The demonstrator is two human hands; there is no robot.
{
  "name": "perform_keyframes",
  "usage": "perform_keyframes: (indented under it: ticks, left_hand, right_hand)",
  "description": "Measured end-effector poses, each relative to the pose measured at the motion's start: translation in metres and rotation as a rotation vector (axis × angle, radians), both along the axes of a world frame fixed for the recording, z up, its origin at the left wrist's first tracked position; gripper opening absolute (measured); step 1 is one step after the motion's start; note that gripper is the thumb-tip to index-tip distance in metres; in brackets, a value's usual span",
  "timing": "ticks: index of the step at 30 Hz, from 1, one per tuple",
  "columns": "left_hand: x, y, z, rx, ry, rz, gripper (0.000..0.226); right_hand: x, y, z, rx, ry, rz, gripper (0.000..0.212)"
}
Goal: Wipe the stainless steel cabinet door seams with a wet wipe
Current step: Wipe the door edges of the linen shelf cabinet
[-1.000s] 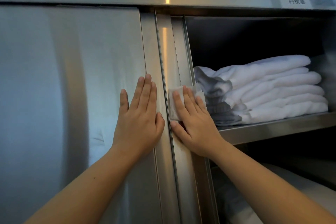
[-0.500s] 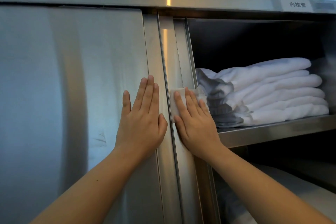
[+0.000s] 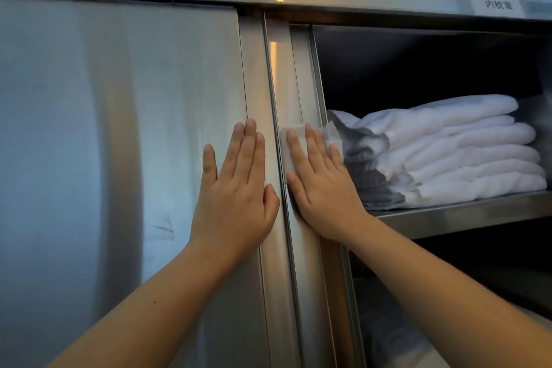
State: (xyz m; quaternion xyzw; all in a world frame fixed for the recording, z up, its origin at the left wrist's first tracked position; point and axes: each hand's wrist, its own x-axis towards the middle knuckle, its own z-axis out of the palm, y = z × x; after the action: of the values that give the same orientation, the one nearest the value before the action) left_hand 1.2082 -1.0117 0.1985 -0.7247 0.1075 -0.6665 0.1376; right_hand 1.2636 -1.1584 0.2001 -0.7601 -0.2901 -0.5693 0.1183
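I am seeing my left hand (image 3: 236, 188) lying flat on the stainless steel door (image 3: 119, 158), fingers straight and grasping nothing. Just right of it, my right hand (image 3: 322, 188) is pressing the wet wipe (image 3: 287, 158) with straight fingers against the upright strip beside the door seam (image 3: 269, 78). Farther in, folded white towels (image 3: 448, 152) are sitting on the open shelf (image 3: 463, 213). A label (image 3: 498, 5) is showing on the top rail.
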Motion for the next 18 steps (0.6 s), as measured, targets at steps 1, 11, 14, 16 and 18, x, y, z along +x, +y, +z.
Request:
perform_keyframes:
  ticks: [1, 11, 14, 16, 18]
  left_hand:
    - [0.0, 0.0, 0.0, 0.003, -0.003, -0.001, 0.064]
    - [0.0, 0.001, -0.005, 0.03, -0.014, 0.019, 0.064]
    - [-0.001, -0.004, -0.02, 0.089, 0.019, 0.005, 0.063]
    - [-0.001, -0.007, -0.034, 0.128, 0.02, 0.007, 0.062]
    - [-0.002, -0.01, -0.048, 0.127, 0.021, 0.012, 0.062]
  right_hand:
    - [0.0, -0.002, 0.009, -0.005, 0.002, -0.01, 0.054]
    - [0.003, 0.001, 0.021, 0.026, -0.027, 0.022, 0.056]
    - [0.0, -0.003, -0.012, -0.01, 0.001, 0.033, 0.055]
    - [-0.002, -0.003, -0.027, -0.022, 0.025, 0.028, 0.056]
    - [-0.003, -0.002, -0.04, -0.026, 0.032, 0.027, 0.055]
